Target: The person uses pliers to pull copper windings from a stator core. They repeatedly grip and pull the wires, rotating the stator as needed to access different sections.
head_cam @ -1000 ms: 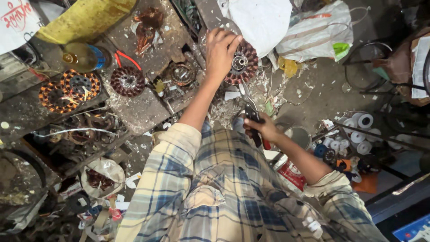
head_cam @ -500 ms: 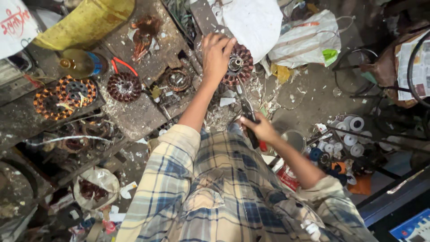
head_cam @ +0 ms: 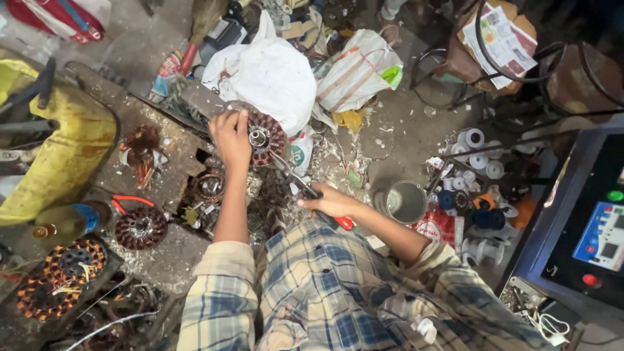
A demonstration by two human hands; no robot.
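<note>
From the head camera, your left hand (head_cam: 231, 138) is clamped on the left edge of the round motor core (head_cam: 263, 138) — fingers curled over its rim, holding it tilted up on edge at the corner of the dirty workbench (head_cam: 166, 153). Your right hand (head_cam: 333, 205) is closed around a red-handled screwdriver (head_cam: 311, 193), and its shaft runs up and left until the tip meets the lower right side of the core, so the core sits right between your two hands.

Around you it's pretty crowded: a big white sack (head_cam: 273, 78) sits just behind the core, with a white plastic bag (head_cam: 359, 75) beside it. Another wound core (head_cam: 140, 227) lies on the bench near red-handled pliers (head_cam: 127, 201), and a copper-wound one (head_cam: 62, 273) sits farther left. A metal tin (head_cam: 404, 201) stands just right of your right hand, with white spools (head_cam: 478, 153) past it.

Your left arm reaches straight out ahead — the right one is bent at the elbow, wrist low and close to your plaid shirt (head_cam: 338, 292).
</note>
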